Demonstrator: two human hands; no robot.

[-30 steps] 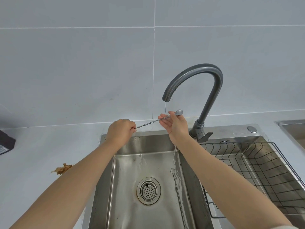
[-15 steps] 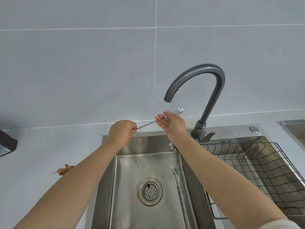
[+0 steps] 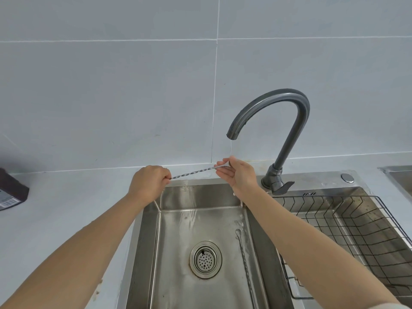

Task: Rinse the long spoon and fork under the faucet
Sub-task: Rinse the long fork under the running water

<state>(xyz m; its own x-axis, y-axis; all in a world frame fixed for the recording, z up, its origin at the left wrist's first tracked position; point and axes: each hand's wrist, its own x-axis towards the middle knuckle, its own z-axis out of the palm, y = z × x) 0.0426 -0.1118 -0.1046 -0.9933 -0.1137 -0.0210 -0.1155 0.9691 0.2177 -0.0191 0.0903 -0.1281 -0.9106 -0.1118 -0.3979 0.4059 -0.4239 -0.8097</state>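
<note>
Two hands share one long twisted-stem utensil (image 3: 194,171), held up over the back rim of the sink (image 3: 142,241). The left hand (image 3: 149,182) is clenched in a fist around one end of the stem. The right hand (image 3: 242,173) pinches the other end between thumb and fingertips, just under the spout, with its other fingers loosely spread. The stem is thin, silvery and spiralled like a rope, and it rises slightly from left to right. Its head is hidden inside the right hand's fingers, so I cannot tell whether it is the spoon or the fork.

One grey gooseneck faucet (image 3: 289,130) stands at the sink's back edge, and one very thin stream of water (image 3: 231,148) falls from it onto the right hand's grip.

A second utensil (image 3: 245,264), with the same twisted stem, lies flat in the wet left basin along its right wall, a small rounded end pointing toward the back. One round drain strainer (image 3: 205,259) sits in the middle of that basin's floor. One black wire basket (image 3: 356,230) fills the right basin.

One dark box (image 3: 11,190) with a barcode label sits at the left edge of the pale surface (image 3: 66,208).
</note>
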